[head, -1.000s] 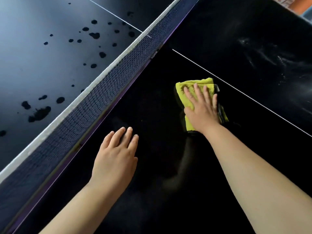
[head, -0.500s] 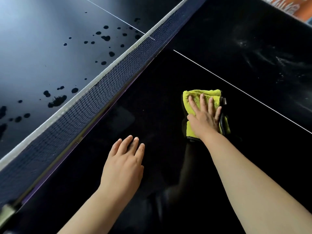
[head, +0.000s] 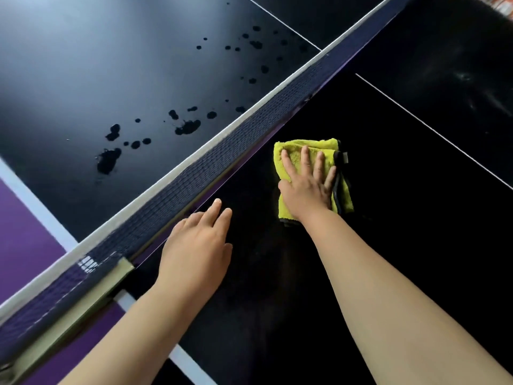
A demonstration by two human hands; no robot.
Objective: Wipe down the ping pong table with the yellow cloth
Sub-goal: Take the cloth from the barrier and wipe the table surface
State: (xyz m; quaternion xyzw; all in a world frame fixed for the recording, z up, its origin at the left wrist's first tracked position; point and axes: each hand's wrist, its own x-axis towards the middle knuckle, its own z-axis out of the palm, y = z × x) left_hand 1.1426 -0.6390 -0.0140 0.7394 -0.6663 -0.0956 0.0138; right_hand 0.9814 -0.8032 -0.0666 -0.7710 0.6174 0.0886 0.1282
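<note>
Glossy black ping pong table top (head: 277, 287) fills the view, smooth enough to mirror my forearms, with a thin white centre line (head: 433, 132) crossing it. A dark mesh net (head: 194, 173) with a white top band runs diagonally, and dark wet splotches (head: 188, 126) dot the matte far half. The folded, fluffy yellow cloth (head: 305, 147), with dark edging, lies flat on the near half, just beside the net. My right hand (head: 308, 190) presses it with fingers straight and spread, gripping nothing. My left hand (head: 197, 245) rests flat on the table by the net, fingers straight and together. Compared with half a second ago, cloth and both hands sit closer to the net, and the metal net clamp (head: 111, 282) and purple floor (head: 25, 237) now show.
</note>
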